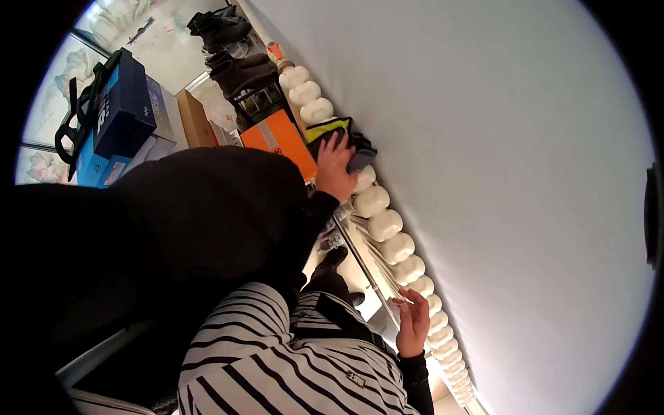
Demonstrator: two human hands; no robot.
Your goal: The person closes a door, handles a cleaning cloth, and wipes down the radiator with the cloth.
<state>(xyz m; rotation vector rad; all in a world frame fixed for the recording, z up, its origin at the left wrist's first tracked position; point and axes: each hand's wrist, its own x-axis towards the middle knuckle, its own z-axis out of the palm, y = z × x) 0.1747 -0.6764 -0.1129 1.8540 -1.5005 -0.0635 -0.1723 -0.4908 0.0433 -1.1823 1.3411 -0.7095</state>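
Note:
My left hand (336, 169) lies with its fingers spread on a dark grey and yellow-green fabric item (360, 153), whose exact kind I cannot make out. That item rests on top of the cream radiator (386, 225), and part of it is hidden under my fingers. My right hand (413, 324) is beside the radiator's lower right stretch, its fingers loosely bent and apart, with nothing visible in them. An orange box (280, 143) stands close to my left hand.
Dark boots (242, 72) stand on a black rack at the top. Dark blue (126, 111) and light blue (93, 168) boxes are stacked at the left, near a brown cardboard box (195, 121). A pale wall (512, 173) rises behind the radiator. A metal bar (357, 257) runs beside it.

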